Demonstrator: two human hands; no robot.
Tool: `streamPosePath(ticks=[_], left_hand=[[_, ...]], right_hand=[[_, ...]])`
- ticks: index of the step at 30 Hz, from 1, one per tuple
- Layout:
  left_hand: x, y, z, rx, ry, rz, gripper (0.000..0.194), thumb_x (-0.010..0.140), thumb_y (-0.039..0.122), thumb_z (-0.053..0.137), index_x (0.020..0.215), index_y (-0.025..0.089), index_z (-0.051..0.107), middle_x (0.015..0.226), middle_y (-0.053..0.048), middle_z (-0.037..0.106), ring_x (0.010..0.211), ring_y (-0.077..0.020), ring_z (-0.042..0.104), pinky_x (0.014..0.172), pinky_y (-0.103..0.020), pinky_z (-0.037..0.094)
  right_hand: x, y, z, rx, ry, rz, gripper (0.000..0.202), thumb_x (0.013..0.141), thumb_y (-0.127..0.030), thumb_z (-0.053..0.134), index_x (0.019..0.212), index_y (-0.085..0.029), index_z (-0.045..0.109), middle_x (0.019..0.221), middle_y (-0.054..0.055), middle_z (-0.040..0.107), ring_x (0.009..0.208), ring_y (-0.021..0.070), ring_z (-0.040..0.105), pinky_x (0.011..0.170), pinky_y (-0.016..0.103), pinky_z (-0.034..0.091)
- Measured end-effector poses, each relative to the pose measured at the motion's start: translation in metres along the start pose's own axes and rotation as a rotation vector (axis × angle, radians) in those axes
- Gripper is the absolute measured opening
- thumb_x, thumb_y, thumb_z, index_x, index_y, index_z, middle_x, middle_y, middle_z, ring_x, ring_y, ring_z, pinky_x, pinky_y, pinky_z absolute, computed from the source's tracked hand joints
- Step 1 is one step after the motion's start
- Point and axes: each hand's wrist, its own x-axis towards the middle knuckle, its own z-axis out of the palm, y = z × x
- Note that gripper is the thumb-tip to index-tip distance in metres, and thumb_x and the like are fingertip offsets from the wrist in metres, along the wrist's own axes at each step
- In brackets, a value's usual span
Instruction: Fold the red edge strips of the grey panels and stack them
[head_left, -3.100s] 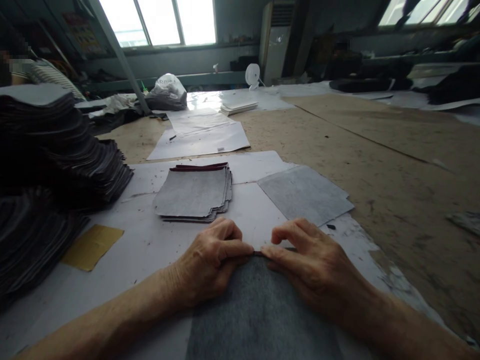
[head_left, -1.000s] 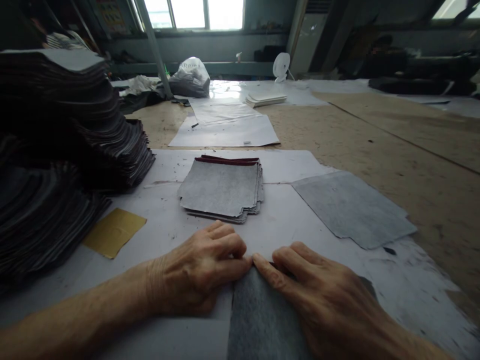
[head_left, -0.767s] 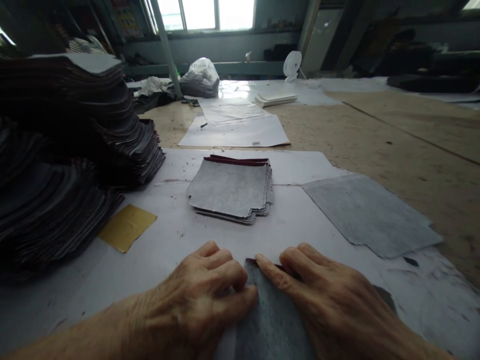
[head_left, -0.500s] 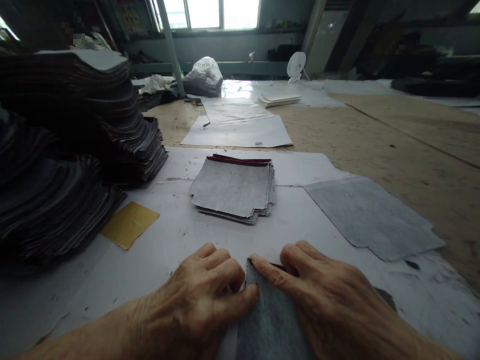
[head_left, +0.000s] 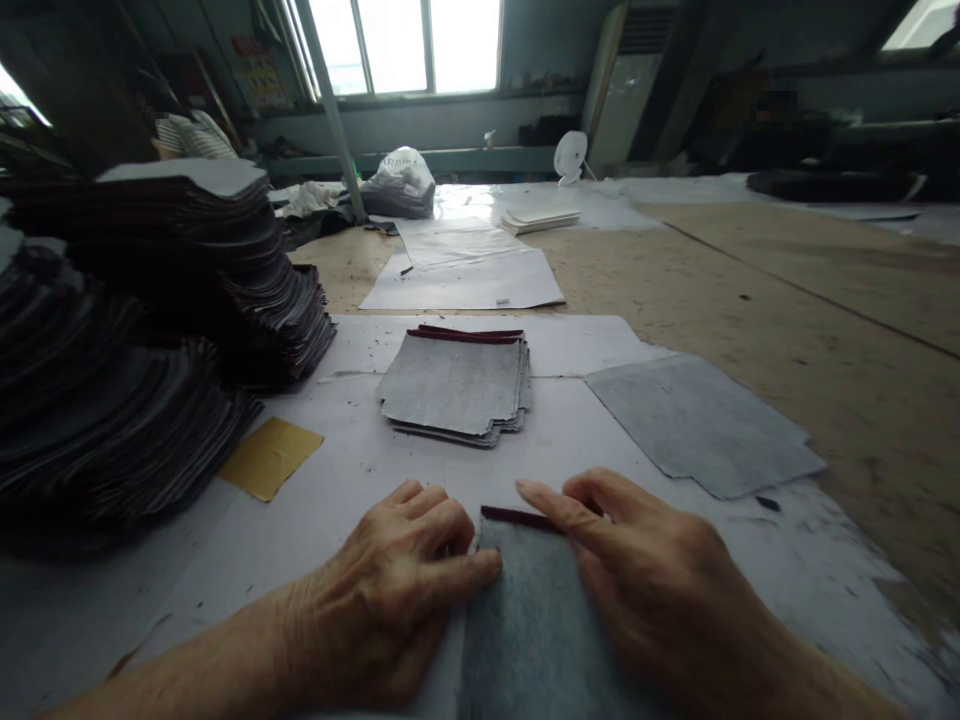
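Observation:
In front of me lies a grey cloth-like piece [head_left: 536, 625] with a narrow dark red folded strip along its far edge. My left hand [head_left: 401, 585] is closed at its left edge, fingers curled and thumb on the grey surface near the far corner. Over the right part rests my right hand [head_left: 645, 570], index finger stretched out across the red strip with its tip past the far edge, the other fingers bent; its thumb is hidden. Beyond my hands sits a small stack of similar grey pieces [head_left: 450, 385] with red far edges. A single flat grey piece [head_left: 705, 425] lies to the right.
Tall stacks of dark sheets [head_left: 262, 310] stand at the left, beside a yellow square [head_left: 272, 458]. White paper [head_left: 360, 460] covers the near table. Farther back are white sheets [head_left: 465, 280], a plastic bag [head_left: 401, 185], a pole [head_left: 330, 110] and a small white fan [head_left: 570, 155].
My right index finger has shifted off the piece's far left corner, up and right, baring the red strip. My left hand stays at the left edge. The view has tilted up slightly.

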Motion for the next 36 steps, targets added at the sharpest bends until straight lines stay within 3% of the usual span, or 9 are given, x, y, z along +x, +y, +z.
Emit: streamPosePath(ticks=[3, 7, 10, 15, 18, 21, 28, 36], left_hand=[[0.000, -0.001, -0.002, -0.038, -0.017, -0.001, 0.038, 0.074, 0.005, 0.041, 0.107, 0.017, 0.052, 0.079, -0.005, 0.049, 0.071, -0.0163, 0.045, 0.064, -0.035, 0.039], [-0.002, -0.001, -0.004, -0.167, 0.030, -0.063, 0.033, 0.081, 0.005, 0.038, 0.106, 0.019, 0.053, 0.086, -0.005, 0.052, 0.078, -0.0135, 0.051, 0.067, -0.028, 0.046], [0.008, 0.000, -0.001, -0.103, 0.097, -0.099, 0.032, 0.083, 0.008, 0.041, 0.110, 0.021, 0.053, 0.094, -0.006, 0.054, 0.083, -0.0136, 0.053, 0.068, -0.026, 0.048], [0.057, 0.016, 0.023, -0.047, 0.162, -0.012, 0.031, 0.081, 0.011, 0.047, 0.109, 0.021, 0.056, 0.091, -0.005, 0.055, 0.080, -0.0145, 0.053, 0.066, -0.029, 0.050], [0.088, 0.026, 0.044, -0.099, 0.141, -0.069, 0.029, 0.079, 0.011, 0.048, 0.104, 0.021, 0.059, 0.087, -0.005, 0.055, 0.078, -0.0161, 0.052, 0.068, -0.035, 0.049], [0.103, 0.030, 0.061, -0.156, 0.139, -0.127, 0.024, 0.078, 0.011, 0.049, 0.096, 0.020, 0.063, 0.082, -0.004, 0.055, 0.076, -0.0162, 0.051, 0.068, -0.035, 0.048], [0.104, 0.034, 0.069, -0.105, 0.177, -0.055, 0.028, 0.081, 0.007, 0.043, 0.098, 0.018, 0.062, 0.080, -0.005, 0.053, 0.072, -0.0154, 0.049, 0.062, -0.031, 0.047], [0.101, 0.033, 0.067, -0.049, 0.043, 0.136, 0.047, 0.073, -0.001, 0.036, 0.118, 0.008, 0.047, 0.091, -0.012, 0.049, 0.078, -0.0188, 0.044, 0.067, -0.038, 0.048]], right_hand=[[-0.019, 0.006, -0.015, -0.041, 0.161, -0.034, 0.033, 0.079, -0.005, 0.045, 0.107, -0.017, 0.057, 0.086, 0.006, 0.057, 0.077, 0.0132, 0.054, 0.065, 0.024, 0.047], [-0.050, 0.009, -0.038, -0.200, 0.184, -0.024, 0.022, 0.080, -0.008, 0.046, 0.093, -0.016, 0.062, 0.078, 0.005, 0.060, 0.070, 0.0132, 0.054, 0.059, 0.024, 0.046], [-0.067, 0.009, -0.045, -0.232, 0.184, 0.072, 0.019, 0.079, -0.007, 0.046, 0.086, -0.013, 0.063, 0.071, 0.005, 0.060, 0.065, 0.0137, 0.054, 0.055, 0.025, 0.045], [-0.081, 0.012, -0.042, -0.270, 0.176, 0.152, 0.026, 0.078, -0.004, 0.044, 0.094, -0.013, 0.063, 0.074, 0.005, 0.061, 0.068, 0.0145, 0.054, 0.056, 0.025, 0.047], [-0.086, 0.014, -0.038, -0.299, 0.181, 0.134, 0.031, 0.077, -0.003, 0.043, 0.101, -0.011, 0.061, 0.079, 0.007, 0.063, 0.072, 0.0159, 0.055, 0.060, 0.028, 0.049], [-0.090, 0.015, -0.035, -0.303, 0.164, 0.119, 0.035, 0.076, -0.002, 0.041, 0.106, -0.008, 0.059, 0.084, 0.008, 0.063, 0.075, 0.0178, 0.054, 0.064, 0.031, 0.050], [-0.092, 0.018, -0.033, -0.230, 0.038, 0.190, 0.042, 0.074, -0.003, 0.038, 0.112, -0.006, 0.055, 0.091, 0.010, 0.059, 0.082, 0.0208, 0.050, 0.070, 0.036, 0.050], [-0.091, 0.021, -0.032, -0.181, -0.007, 0.250, 0.041, 0.075, -0.004, 0.039, 0.113, -0.007, 0.055, 0.088, 0.011, 0.055, 0.081, 0.0208, 0.048, 0.068, 0.036, 0.048]])
